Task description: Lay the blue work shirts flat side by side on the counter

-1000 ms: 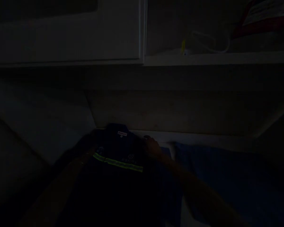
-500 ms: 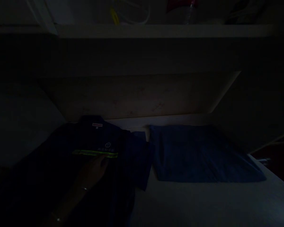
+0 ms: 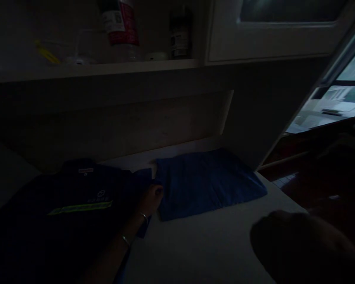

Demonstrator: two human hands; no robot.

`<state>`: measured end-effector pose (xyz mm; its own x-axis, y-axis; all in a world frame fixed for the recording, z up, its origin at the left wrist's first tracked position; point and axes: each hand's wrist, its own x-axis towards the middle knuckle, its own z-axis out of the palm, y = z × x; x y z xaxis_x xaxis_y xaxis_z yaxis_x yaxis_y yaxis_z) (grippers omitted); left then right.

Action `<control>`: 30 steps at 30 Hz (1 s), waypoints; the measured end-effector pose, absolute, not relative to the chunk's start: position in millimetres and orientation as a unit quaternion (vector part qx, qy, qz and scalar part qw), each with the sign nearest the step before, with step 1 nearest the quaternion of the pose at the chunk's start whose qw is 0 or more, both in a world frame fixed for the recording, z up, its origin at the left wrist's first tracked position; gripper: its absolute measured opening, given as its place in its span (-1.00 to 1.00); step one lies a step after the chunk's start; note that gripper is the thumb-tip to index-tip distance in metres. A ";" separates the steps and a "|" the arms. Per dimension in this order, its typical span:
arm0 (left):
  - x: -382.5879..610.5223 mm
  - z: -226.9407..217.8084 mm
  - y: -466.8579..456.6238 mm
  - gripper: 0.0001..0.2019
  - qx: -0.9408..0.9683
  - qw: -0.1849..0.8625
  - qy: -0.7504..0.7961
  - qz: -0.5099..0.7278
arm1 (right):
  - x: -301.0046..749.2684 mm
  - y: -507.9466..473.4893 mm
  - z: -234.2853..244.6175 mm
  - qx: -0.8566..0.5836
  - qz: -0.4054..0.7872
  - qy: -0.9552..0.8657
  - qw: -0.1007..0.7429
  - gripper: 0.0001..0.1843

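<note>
A: Where is the dark blue, collared fabric shirt [image 3: 68, 189]?

B: Laid out on the pale, flat tabletop [image 3: 204, 244], at the left of the view, its collar toward the back. A narrow yellow-green stripe [image 3: 83, 207] crosses the chest, and a small pale rectangular label [image 3: 85, 170] shows inside the collar

A: What is the bare left hand [image 3: 150, 199] doing?

B: It is at the shirt's sleeve end, right beside the mid-blue, roughly rectangular cloth [image 3: 201, 185]. The fingers are curled inward; in this dark I cannot tell whether they pinch any fabric. Two thin, silvery bracelets [image 3: 143, 217] circle that arm near the wrist

A: And the bare right hand [image 3: 292, 238]?

B: A dark blur at the lower right, over the tabletop's edge and well apart from the shirt. I cannot tell whether its fingers are spread or closed

A: Anything above?

B: A pale, straight-edged shelf [image 3: 91, 71], carrying a clear bottle with a red and white label [image 3: 122, 29] and, farther right, a dark container with a pale label [image 3: 180, 37]
</note>
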<state>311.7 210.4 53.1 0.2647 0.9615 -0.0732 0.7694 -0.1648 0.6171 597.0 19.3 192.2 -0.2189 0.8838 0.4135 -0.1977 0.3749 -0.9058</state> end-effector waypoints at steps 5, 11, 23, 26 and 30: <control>330.9 35.9 264.2 -0.54 0.728 0.219 0.635 0.140 | 627.7 76.8 164.2 -0.476 0.459 -0.536 0.525 -0.71; 344.9 26.3 312.6 -0.61 0.700 0.226 0.668 0.112 | 746.7 179.1 74.0 -0.791 0.295 -0.395 0.363 -0.61; 367.5 14.3 361.8 -0.74 0.642 0.263 0.697 0.181 | 820.6 251.0 14.0 -0.858 0.198 -0.403 0.249 -0.55; 369.6 21.0 358.8 -0.78 0.628 0.294 0.683 0.230 | 820.4 253.8 3.8 -0.870 0.196 -0.391 0.228 -0.63; 371.4 40.3 347.3 -0.69 0.605 0.344 0.652 0.301 | 819.6 251.8 6.5 -0.882 0.180 -0.371 0.229 -0.59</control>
<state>371.4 347.3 40.3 -0.0322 0.9959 -0.0840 0.5816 0.0870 0.8088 819.6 251.8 6.5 0.6592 0.7373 -0.1476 0.5720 -0.6191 -0.5381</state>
